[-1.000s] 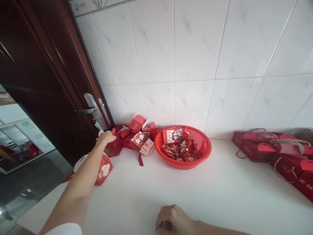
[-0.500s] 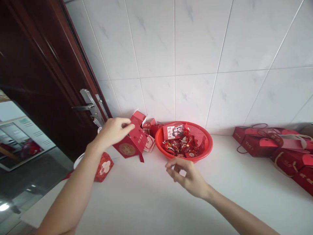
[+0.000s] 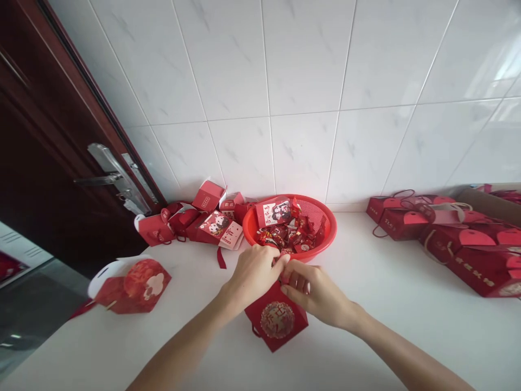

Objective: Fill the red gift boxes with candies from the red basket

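My left hand (image 3: 253, 274) is closed at the top of a red gift box (image 3: 277, 320) with a round gold emblem on its side. From the other side, the curled fingers of my right hand (image 3: 321, 293) pinch the box's upper edge. The box is tilted, and the hands cover most of its top. Just behind them stands a red plastic basket (image 3: 332, 231) with wrapped candies (image 3: 299, 231) and a pink printed card box (image 3: 273, 212) in it.
Several red boxes (image 3: 208, 196) lie in a pile left of the basket. A patterned red box (image 3: 144, 288) stands near the table's left edge. More closed gift boxes (image 3: 468, 250) are grouped at the right. A dark door (image 3: 44, 136) and a tiled wall bound the table.
My left hand has carried the gift box rightwards to the front of the basket. My right hand, empty before, now grips its top as well. The camera view has turned slightly right.
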Demonstrator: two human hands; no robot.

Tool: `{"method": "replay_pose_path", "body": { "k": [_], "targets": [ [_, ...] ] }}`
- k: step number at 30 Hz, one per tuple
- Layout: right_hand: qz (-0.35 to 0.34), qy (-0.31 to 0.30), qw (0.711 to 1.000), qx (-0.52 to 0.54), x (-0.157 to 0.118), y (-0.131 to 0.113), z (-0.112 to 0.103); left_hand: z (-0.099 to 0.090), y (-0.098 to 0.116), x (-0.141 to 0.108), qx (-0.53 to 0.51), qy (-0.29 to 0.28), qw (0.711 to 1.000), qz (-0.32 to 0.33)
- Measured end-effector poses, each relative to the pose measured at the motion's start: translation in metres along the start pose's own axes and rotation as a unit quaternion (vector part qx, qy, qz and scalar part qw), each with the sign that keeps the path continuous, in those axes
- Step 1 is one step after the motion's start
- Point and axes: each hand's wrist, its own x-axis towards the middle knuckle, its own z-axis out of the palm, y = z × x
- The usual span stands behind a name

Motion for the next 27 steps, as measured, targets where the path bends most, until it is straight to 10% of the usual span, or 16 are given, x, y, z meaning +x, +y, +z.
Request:
{"method": "replay_pose_path", "body": {
  "k": [16,27],
  "targets": [
    [-0.106,-0.049,0.983,-0.142,-0.018,-0.005,-0.005,-0.014,-0.017,-0.028,-0.316,-0.143,0.938,-0.001],
    [-0.070,-0.184,0.895,-0.401,-0.028,-0.019,-0.009,-0.017,-0.016,-0.046,-0.326,-0.161,0.930,-0.051]
  ]
}}
